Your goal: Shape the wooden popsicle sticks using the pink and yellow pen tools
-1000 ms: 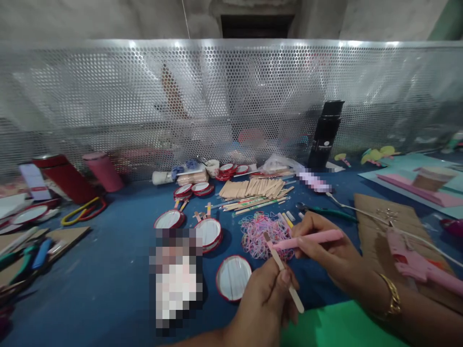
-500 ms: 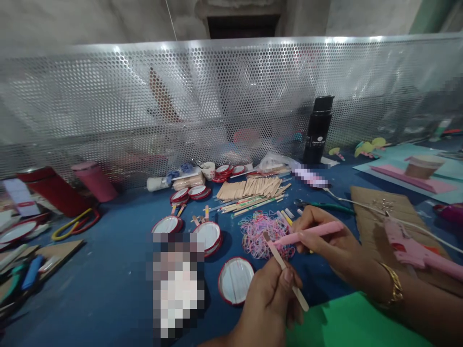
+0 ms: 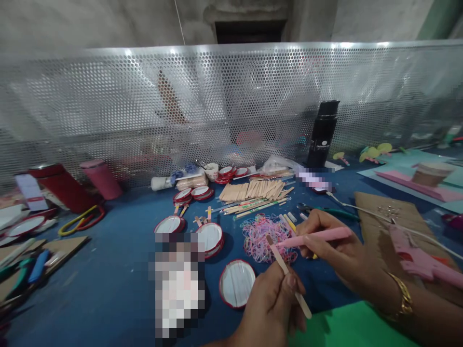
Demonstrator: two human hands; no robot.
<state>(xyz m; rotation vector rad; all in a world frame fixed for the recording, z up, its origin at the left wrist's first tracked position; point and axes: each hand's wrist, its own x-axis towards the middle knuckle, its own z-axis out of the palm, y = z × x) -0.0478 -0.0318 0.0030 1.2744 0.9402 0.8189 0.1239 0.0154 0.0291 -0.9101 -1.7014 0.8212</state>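
My left hand [image 3: 269, 301] pinches a wooden craft stick [image 3: 280, 260] between thumb and fingers; the stick slants up and left, and its upper end is coloured brown, with pink just below. In my right hand [image 3: 331, 248] is a pink marker pen [image 3: 323, 236], gripped like a writing tool, its tip at the stick near the coloured end. Behind the stick lies a tangled heap of pastel rubber bands [image 3: 258, 236]. A round lid with a red rim [image 3: 237, 284] rests just left of my left hand.
Craft sticks [image 3: 253, 190] lie in a row at the back. Red-rimmed lids with sticks [image 3: 210, 237] stand to the left. A pink glue gun [image 3: 412, 255] rests on cardboard [image 3: 372, 212] at right, near a black bottle [image 3: 323, 135]. Green paper [image 3: 336, 327] lies in front; scissors [image 3: 81, 219] are left.
The view has shifted slightly, so the whole scene sits a little lower and further right. Both hands keep their hold, with the marker tip still at the stick's upper part.
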